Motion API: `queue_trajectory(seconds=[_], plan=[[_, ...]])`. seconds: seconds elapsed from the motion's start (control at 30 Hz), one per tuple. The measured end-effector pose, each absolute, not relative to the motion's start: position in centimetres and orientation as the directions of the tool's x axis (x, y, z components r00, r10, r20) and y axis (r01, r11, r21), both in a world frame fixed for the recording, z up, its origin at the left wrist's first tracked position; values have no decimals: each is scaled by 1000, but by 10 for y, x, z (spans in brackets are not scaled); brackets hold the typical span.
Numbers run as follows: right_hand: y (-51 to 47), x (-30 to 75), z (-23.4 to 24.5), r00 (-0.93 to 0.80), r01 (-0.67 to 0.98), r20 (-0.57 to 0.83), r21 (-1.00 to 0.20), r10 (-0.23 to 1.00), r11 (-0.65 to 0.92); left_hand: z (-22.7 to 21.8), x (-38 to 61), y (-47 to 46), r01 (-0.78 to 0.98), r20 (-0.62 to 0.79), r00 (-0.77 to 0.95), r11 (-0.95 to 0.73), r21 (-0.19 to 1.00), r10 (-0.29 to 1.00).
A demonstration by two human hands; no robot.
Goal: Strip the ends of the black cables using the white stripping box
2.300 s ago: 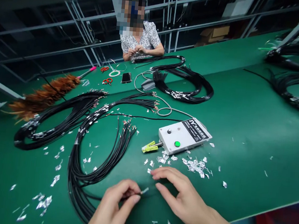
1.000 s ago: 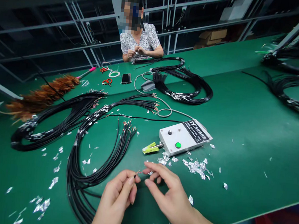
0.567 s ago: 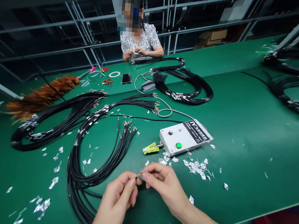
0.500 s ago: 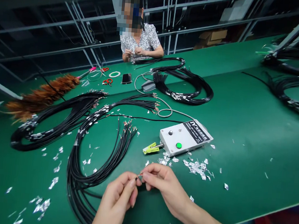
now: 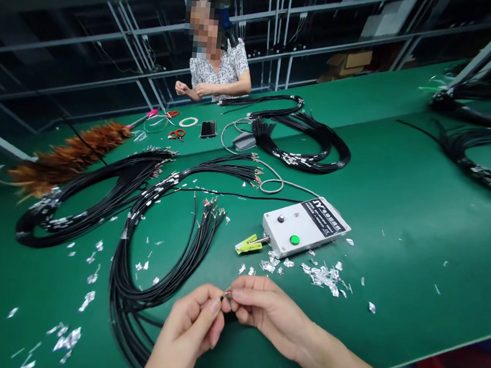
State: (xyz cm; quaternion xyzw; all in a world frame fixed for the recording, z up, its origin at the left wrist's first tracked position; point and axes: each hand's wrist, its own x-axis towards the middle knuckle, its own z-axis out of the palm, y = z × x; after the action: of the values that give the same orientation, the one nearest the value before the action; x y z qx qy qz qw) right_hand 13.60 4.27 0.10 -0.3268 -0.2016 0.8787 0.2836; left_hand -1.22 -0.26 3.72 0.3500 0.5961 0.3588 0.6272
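Between my two hands is the stripped end of a black cable (image 5: 222,297). My left hand (image 5: 192,325) pinches the black sheath near its end. With thumb and forefinger, my right hand (image 5: 262,308) grips the thin inner wires (image 5: 230,291), which show some red; the very tips are hidden by the fingers. Just left of my hands curves a bundle of black cables (image 5: 123,276) with reddish stripped ends. Beyond my right hand sits a white box (image 5: 287,228) with a green button, a knob and a yellow-green clip (image 5: 249,244) at its front.
Foil scraps (image 5: 325,276) litter the green table (image 5: 397,220). More cable coils (image 5: 316,161) lie farther back and at left, near a feather duster (image 5: 71,154), red-handled scissors (image 5: 176,134), a tape roll (image 5: 188,122) and a phone (image 5: 208,129). A co-worker (image 5: 221,73) sits across the table.
My right-hand fingers have shifted slightly down and left around the inner wires. My left hand has barely moved. The co-worker has leaned left, with the hands moved apart.
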Motion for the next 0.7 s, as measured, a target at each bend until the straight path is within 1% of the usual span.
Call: queue_trajectory(seconds=[0.1,0.3,0.4,0.53,0.63,0.7], plan=[[40,134,2,-564,-357,-448,-626,694,-694,35,-11,-3,-35,-505,22,505,862,863],[38,132,1,-502,-336,-393,-732,770,-593,18,-14,-3,-34,-464,52,466,884,884],[42,134,0,-535,-328,-341,-759,773,-562,16,-16,-2,-10,-439,59,441,898,896],[53,139,1,-631,-279,-247,-812,735,-513,28,-16,1,55,-404,92,400,915,910],[61,144,3,-664,-217,-162,-893,730,-394,34,-16,2,96,-386,93,377,921,918],[64,146,4,-642,-184,-126,-932,757,-311,33,-17,1,101,-387,83,379,920,918]])
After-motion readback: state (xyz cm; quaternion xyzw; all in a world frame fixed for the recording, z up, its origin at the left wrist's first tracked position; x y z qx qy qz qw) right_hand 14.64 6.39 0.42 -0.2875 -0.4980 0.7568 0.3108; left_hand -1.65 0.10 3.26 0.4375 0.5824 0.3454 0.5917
